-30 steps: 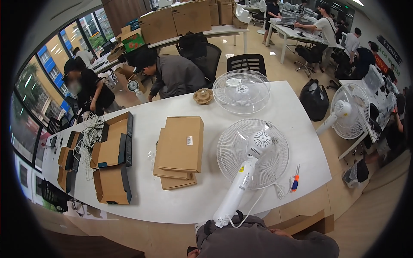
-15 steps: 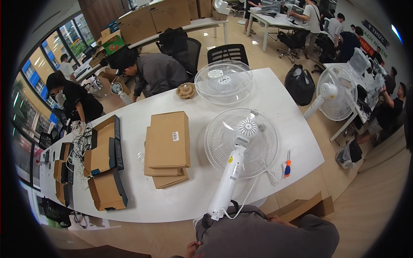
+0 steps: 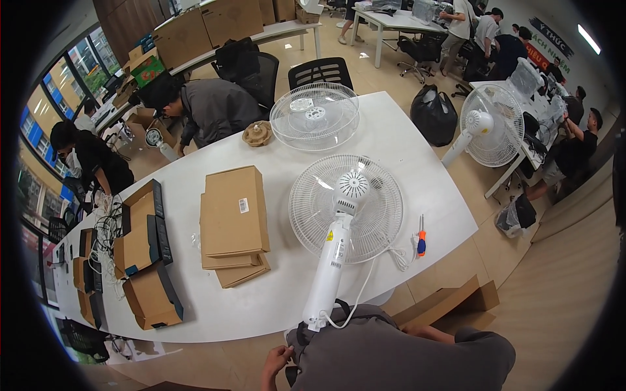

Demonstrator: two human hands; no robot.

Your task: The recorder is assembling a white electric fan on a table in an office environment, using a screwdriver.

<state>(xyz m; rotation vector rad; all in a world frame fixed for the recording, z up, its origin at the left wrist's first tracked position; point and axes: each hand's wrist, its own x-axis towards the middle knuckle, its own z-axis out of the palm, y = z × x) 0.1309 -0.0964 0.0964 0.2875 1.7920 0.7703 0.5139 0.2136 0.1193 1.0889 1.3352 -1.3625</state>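
At the lower edge, my left hand [image 3: 279,360] is raised beside the grey shirt [image 3: 391,355], fingers curled in against its side. Whatever lies between them is too small to make out. My right forearm [image 3: 430,333] bends inward in front of the shirt, and the fingers of that hand are hidden. A white electric fan [image 3: 353,189] lies grille-down on the table, its motor housing upward. Its white neck tube [image 3: 327,277] slants toward me and overhangs the table's near edge, close to the shirt. A white cord [image 3: 360,296] loops from the tube's lower end.
On the white table [image 3: 417,163] lie an orange-and-blue screwdriver [image 3: 422,240], stacked cardboard boxes [image 3: 233,212], open boxes [image 3: 153,296], fan grilles [image 3: 314,124] and a brown moulded piece [image 3: 257,133]. A person [image 3: 218,107] bends beyond the far edge. An open carton [image 3: 456,306] stands at near right.
The view has shifted, so most things sit farther left in the picture. My left hand has risen and shows more fully beside the shirt. The fan stays on the table.
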